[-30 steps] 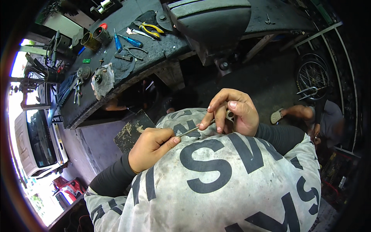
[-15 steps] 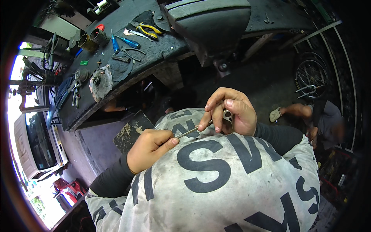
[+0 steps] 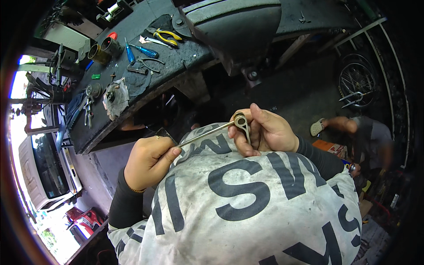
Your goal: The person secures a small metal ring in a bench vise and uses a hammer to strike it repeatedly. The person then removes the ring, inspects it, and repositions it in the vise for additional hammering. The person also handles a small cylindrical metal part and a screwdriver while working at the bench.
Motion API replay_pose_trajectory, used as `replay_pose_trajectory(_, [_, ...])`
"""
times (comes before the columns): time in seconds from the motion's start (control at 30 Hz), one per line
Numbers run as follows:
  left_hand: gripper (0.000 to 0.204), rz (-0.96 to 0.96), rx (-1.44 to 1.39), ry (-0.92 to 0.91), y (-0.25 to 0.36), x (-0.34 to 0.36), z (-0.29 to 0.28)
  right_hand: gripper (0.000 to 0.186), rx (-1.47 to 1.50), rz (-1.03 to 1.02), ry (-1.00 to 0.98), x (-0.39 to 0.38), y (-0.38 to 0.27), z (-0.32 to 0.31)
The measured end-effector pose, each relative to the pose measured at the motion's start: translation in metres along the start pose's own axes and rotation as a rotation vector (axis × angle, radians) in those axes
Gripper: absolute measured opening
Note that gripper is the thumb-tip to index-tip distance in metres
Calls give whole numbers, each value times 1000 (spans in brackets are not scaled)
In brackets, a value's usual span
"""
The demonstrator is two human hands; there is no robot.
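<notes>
A thin metal rod (image 3: 204, 134) with a ringed fitting and short lever (image 3: 241, 123) at its right end lies across both hands, over my printed white-and-dark shirt (image 3: 256, 203). My left hand (image 3: 149, 161) is closed on the rod's left end, thumb along it. My right hand (image 3: 265, 130) is turned partly palm up, fingers curled round the fitting and lever, thumb raised behind them.
Ahead, a dark workbench (image 3: 119, 92) bears a large vise (image 3: 234, 31), pliers (image 3: 163, 35), screwdrivers (image 3: 130, 53) and cans (image 3: 99, 55). Right: a wheel (image 3: 357, 79) and a crouching person (image 3: 371, 137) beside an orange box (image 3: 329, 145). Left: parked vehicles (image 3: 44, 168).
My right hand has turned palm upward, bringing the ringed fitting and lever into view. My left hand has moved left, and more of the rod shows between the hands.
</notes>
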State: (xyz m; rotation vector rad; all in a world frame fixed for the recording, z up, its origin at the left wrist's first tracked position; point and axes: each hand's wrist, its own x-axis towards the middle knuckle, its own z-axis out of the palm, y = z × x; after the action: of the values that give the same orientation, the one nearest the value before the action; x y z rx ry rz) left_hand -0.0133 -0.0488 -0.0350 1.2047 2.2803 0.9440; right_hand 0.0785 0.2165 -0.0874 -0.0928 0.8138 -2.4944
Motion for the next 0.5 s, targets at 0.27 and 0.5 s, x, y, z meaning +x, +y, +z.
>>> replay_pose_trajectory(0.27, [26, -65, -19, -59, 7, 0, 1, 58, 18, 158, 91, -3, 1, 7])
replay_pose_trajectory(0.5, [27, 63, 102, -41, 5, -3, -3, 58, -57, 157, 53, -5, 2, 9])
